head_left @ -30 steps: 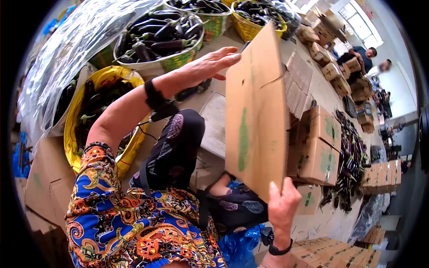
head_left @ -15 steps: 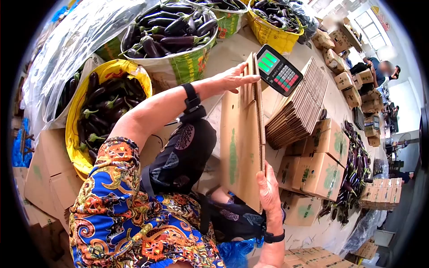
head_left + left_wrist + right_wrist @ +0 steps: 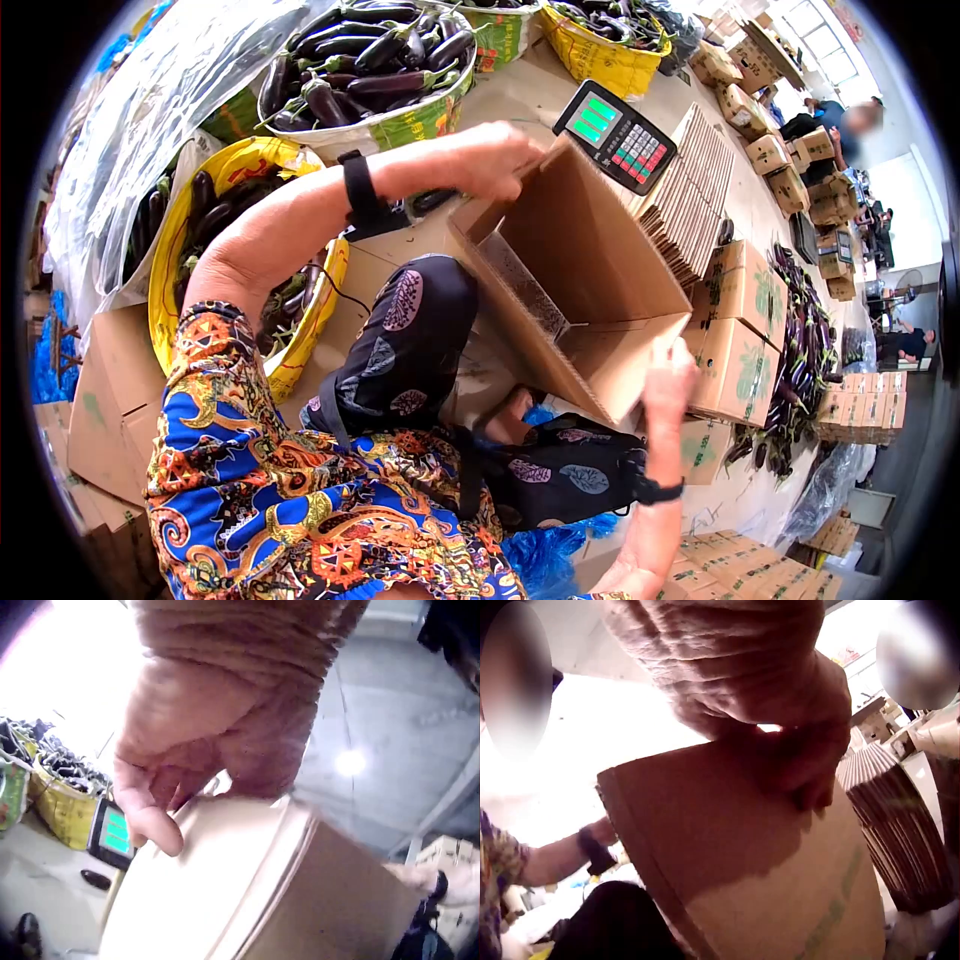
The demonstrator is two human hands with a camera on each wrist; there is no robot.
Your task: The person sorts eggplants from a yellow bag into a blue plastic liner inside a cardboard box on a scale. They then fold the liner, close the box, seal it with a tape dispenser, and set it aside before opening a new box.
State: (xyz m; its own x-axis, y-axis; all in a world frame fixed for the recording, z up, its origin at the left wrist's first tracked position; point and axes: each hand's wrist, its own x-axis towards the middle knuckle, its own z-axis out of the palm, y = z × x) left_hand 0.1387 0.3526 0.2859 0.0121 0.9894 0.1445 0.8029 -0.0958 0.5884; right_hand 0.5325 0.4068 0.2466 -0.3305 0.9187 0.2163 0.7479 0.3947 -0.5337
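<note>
A cardboard box [image 3: 610,230], pulled out into a hollow square with its inside showing, stands between both hands above the person's lap. My left hand [image 3: 490,160] grips its far left corner; in the left wrist view the thumb [image 3: 161,831] lies over the board and the other fingers are mostly hidden. With my right hand [image 3: 668,380] I hold the near right edge, fingers bent over the board in the right wrist view. Just beyond the box, a scale display [image 3: 617,137] shows green readouts.
Flattened cartons [image 3: 690,190] are stacked right of the box, with filled cartons [image 3: 735,350] nearer. A heap of eggplants [image 3: 800,350] lies beyond. Eggplants fill a yellow-lined basket [image 3: 335,325] and a white-rimmed basket [image 3: 425,122] on the left. Other people are in the background.
The flat folded carton has been spread into an open box. My left hand has moved slightly left, and my right hand has shifted right and up along with the carton's edge.
</note>
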